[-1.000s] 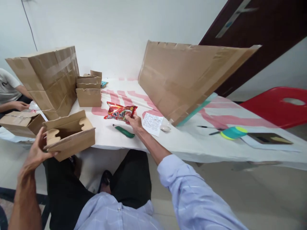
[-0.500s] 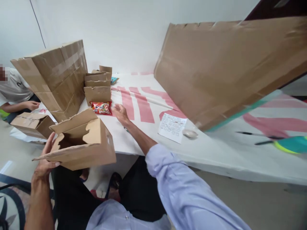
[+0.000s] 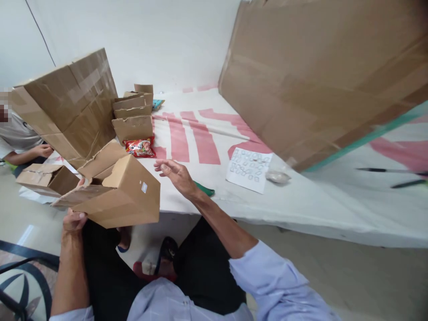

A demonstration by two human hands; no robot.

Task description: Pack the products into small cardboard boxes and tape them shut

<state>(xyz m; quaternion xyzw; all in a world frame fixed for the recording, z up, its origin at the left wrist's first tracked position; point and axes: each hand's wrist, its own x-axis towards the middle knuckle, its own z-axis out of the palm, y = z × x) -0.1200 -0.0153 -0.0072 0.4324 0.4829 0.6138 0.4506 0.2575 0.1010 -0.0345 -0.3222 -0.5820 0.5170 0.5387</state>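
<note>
My left hand point(image 3: 74, 218) grips an opened brown cardboard box point(image 3: 133, 194) by its flap side, holding it tilted above my lap at the table's edge. A small white label shows on the box's side; its inside is mostly hidden. My right hand point(image 3: 175, 174) is in the air just right of the box, fingers stretched and holding nothing. Beyond it lies a red printed food packet point(image 3: 140, 148), in front of a row of open cardboard boxes point(image 3: 133, 128). Partly behind my right wrist is a green object point(image 3: 204, 189) whose kind I cannot make out.
Large cardboard panels stand left point(image 3: 76, 98) and right point(image 3: 301, 80) on the covered table point(image 3: 334, 218). A marked paper sheet point(image 3: 249, 169) lies beside a small pale packet point(image 3: 278, 177). At far left sit a person point(image 3: 25, 142) and another carton point(image 3: 45, 178).
The box in my left hand has turned, so its labelled side faces me more. My right hand has drawn back from the red packet towards the box. The green object has come into view.
</note>
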